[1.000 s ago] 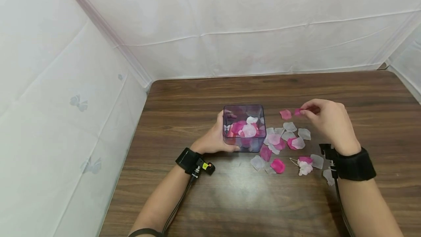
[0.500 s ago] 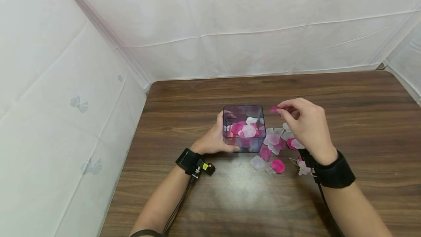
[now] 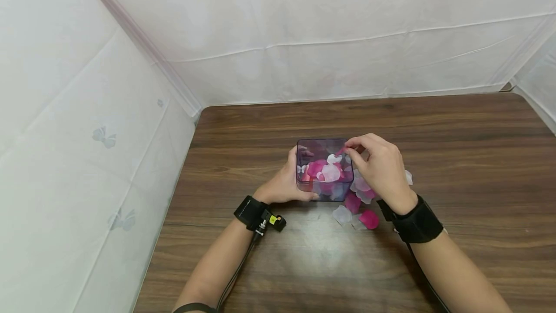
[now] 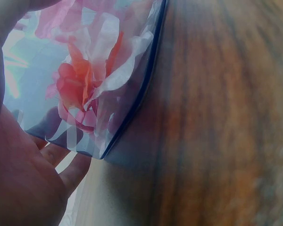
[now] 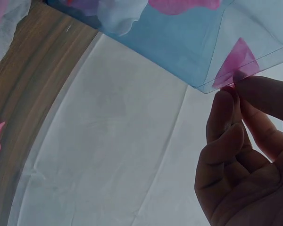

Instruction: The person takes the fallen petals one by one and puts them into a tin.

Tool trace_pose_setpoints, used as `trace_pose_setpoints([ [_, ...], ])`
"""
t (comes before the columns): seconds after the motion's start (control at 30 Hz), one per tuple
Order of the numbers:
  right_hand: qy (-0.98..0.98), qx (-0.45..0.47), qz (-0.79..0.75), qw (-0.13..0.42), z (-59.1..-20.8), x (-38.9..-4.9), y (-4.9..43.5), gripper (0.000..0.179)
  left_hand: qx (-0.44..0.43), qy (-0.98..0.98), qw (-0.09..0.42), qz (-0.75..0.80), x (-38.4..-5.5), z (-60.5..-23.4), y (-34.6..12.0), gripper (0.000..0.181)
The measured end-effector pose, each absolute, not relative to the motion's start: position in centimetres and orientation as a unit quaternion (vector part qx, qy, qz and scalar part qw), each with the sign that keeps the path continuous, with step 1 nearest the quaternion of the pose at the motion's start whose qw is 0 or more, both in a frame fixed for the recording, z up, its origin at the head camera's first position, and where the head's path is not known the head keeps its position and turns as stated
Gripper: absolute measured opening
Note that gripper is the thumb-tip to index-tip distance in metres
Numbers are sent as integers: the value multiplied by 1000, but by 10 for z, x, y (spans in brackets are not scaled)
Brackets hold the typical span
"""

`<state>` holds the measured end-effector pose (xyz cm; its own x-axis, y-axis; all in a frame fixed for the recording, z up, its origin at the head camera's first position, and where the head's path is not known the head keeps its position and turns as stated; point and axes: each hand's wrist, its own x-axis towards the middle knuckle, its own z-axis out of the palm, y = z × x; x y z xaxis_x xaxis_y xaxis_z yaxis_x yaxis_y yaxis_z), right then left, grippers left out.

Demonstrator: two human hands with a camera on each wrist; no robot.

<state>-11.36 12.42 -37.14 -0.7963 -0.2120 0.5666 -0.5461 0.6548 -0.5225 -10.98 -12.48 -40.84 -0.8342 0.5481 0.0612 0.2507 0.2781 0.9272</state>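
Left hand (image 3: 281, 180), fingers clamped round clear purple box (image 3: 323, 181) from its 9 o'clock, mixed petals (image 3: 331, 173) inside, right hand (image 3: 381, 170) at box's 3 o'clock, fingers pinching pink petal (image 3: 340, 151) by 2 o'clock rim, loose petals (image 3: 369, 219) on table (image 3: 478, 158) toward 5 o'clock

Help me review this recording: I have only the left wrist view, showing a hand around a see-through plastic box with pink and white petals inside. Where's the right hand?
Observer: The bare right hand is at the right rim of the box.
Operator: Is it holding anything?
Observer: It pinches a thin, deep-pink petal.
Operator: Any petals outside the box?
Observer: Yes, loose pink and white petals lie on the brown wood-grain table.
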Motion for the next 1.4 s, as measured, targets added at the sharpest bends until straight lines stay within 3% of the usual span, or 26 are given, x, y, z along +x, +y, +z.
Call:
trace_pose_setpoints([
  [0.27, -874, 215, 362, 245, -368, -118, 131, 12, 265, 788, 122, 542, -111, -409, -126, 113],
  [0.5, -905, 149, 324, 232, -373, -138, 164, 12, 266, 782, 126, 549, -110, -409, -127, 111],
  [0.63, -932, 96, 299, 182, -382, -149, 188, 14, 258, 786, 134, 545, -110, -408, -127, 112],
  [0.73, -955, 76, 268, 105, -390, -154, 200, 17, 252, 788, 142, 544, -110, -408, -127, 115],
  [0.93, -969, 125, 212, -12, -407, -163, 209, 30, 247, 787, 154, 544, -110, -407, -127, 118],
  [1.1, -963, 165, 209, -35, -417, -164, 206, 35, 249, 788, 151, 543, -109, -406, -127, 116],
  [1.4, -964, 159, 212, -25, -424, -164, 203, 14, 252, 785, 148, 546, -116, -422, -127, 117],
])
